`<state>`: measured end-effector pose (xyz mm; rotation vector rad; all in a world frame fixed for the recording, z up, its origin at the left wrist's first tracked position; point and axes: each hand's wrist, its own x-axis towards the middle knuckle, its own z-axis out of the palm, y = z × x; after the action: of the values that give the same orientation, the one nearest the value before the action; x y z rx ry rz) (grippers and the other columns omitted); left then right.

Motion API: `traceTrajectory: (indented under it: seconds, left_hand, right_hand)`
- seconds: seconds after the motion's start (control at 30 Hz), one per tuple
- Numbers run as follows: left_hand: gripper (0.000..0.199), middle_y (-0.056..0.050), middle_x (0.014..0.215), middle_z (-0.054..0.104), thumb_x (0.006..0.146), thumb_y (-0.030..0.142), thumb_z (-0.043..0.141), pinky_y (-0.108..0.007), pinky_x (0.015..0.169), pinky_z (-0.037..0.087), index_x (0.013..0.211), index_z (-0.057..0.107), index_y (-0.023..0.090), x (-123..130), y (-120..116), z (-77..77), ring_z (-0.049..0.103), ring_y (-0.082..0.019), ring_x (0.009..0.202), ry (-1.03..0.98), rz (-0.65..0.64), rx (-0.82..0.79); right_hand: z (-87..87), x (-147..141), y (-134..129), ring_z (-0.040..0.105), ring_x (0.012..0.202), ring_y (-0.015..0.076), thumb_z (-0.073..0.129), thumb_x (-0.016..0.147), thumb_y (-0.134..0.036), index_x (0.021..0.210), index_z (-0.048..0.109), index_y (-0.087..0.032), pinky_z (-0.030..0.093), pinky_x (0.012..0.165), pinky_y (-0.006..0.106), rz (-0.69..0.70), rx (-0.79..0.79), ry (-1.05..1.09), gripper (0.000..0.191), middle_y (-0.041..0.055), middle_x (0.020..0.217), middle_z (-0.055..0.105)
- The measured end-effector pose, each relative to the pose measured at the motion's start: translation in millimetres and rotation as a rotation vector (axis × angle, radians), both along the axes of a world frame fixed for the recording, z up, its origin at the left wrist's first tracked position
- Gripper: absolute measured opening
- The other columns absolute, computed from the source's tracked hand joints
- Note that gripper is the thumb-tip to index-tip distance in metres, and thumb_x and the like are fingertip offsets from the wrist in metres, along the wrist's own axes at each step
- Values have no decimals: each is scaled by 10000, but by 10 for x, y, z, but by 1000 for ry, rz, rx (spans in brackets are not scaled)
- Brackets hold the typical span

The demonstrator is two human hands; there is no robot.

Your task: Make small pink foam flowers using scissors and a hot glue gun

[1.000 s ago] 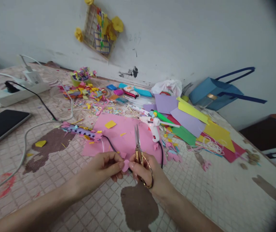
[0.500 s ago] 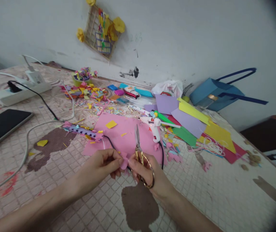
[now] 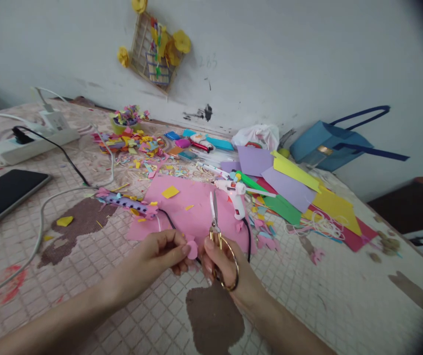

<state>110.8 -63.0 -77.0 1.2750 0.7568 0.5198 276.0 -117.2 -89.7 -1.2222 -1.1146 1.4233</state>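
Between thumb and fingers, my left hand [image 3: 169, 250] pinches a small rounded pink foam piece [image 3: 192, 250]. Gold-handled scissors [image 3: 214, 224] rest in my right hand [image 3: 221, 264], their blades pointing away from me and slightly parted. Both hands are close together over the near edge of a pink foam sheet [image 3: 193, 190]. A yellow scrap [image 3: 170, 192] lies on that sheet. Beyond the scissors, a white glue gun [image 3: 236, 197] lies on its side at the sheet's right part. A lilac decorated stick [image 3: 130, 203] with dark dots and pink bits lies to the left.
On the left are a black phone [image 3: 8, 195] and a white power strip [image 3: 30, 145] with cables. Colourful scraps [image 3: 133, 143] are heaped at the back. Coloured sheets [image 3: 289, 185] and white string [image 3: 320, 226] lie right, before a blue bag [image 3: 332, 143].
My right thumb has come away from the pink piece, which now shows its rounded outline in my left fingers. The scissors have turned slightly and their blades are a little further apart.
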Motion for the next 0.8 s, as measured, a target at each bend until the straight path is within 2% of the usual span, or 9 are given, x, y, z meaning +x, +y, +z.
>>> traceTrajectory:
  seconds: [0.1,0.27,0.5,0.8]
  left_hand:
    - [216,22,639,569,833,322,541,-226,576,393,693,546,157,5,10,39,500,-112,599,11,100,20]
    - [174,-8,764,625,850,311,530,-235,630,415,756,549,165,1,-3,65,557,-139,712,-27,251,-33]
    - [167,2,804,642,890,260,492,-270,762,445,753,542,177,7,-8,0,580,-130,760,-265,291,-65]
    - [158,11,788,605,887,256,510,-239,723,437,766,565,170,26,-37,-19,559,-111,732,-350,335,-109]
  right_hand:
    - [21,-8,-55,385,449,78,368,887,-541,775,523,-152,304,455,213,34,-23,-24,433,-53,513,404]
    - [86,-52,-153,363,487,89,366,866,-575,706,434,-180,305,479,222,92,9,-202,431,-54,537,362]
    - [91,-123,-173,310,494,93,389,851,-549,650,408,-187,239,465,234,91,52,-395,415,-55,562,288]
    - [-35,-96,-145,232,503,90,407,831,-567,645,399,-183,191,458,239,136,103,-378,427,-54,561,270]
